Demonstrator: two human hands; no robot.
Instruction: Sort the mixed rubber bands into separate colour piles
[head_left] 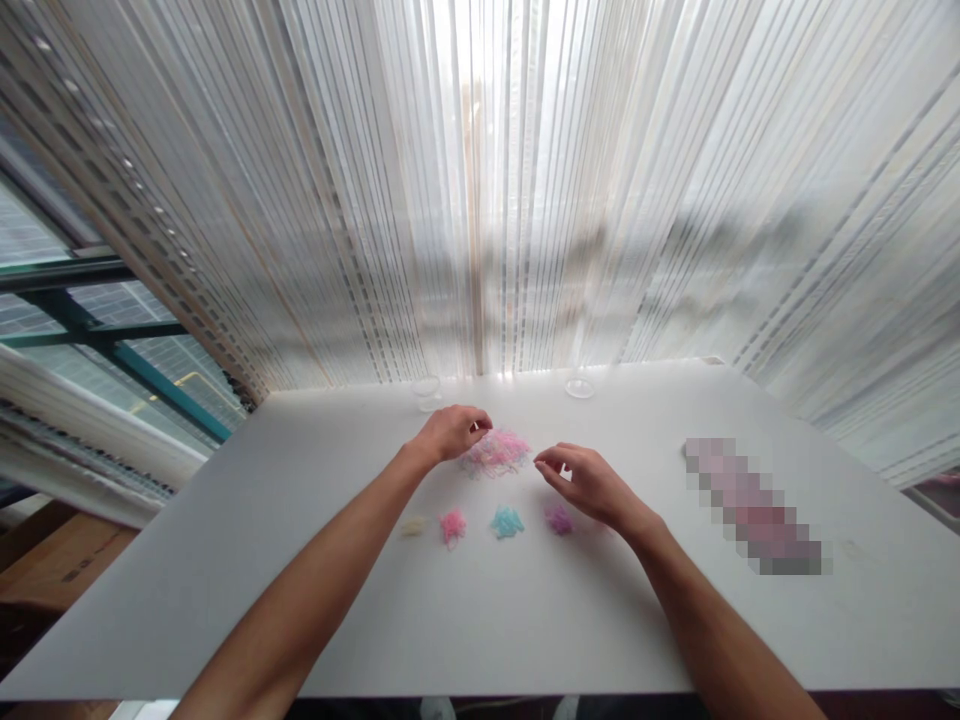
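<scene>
A loose heap of thin pastel loops point(496, 452), like tiny rubber bands in mixed colours, lies mid-table. At its left edge is my left hand point(451, 432), its thumb and fingertips brought together in a pinch. My right hand point(583, 478) hovers just right of the heap, also pinched; whatever is between either hand's fingertips is too small to make out. Nearer me sit small sorted piles in a row: pale yellow point(412, 527), pink point(452, 527), light blue point(508, 521) and purple point(559, 518). Something faintly pink shows beside the right wrist, partly hidden.
Two clear round dishes point(579, 387) stand near the back edge of the white table point(337, 620), one behind each hand. A pixelated long object point(754, 510) lies on the right. Sheer striped curtains point(360, 200) hang behind; a cardboard box point(75, 560) is at lower left.
</scene>
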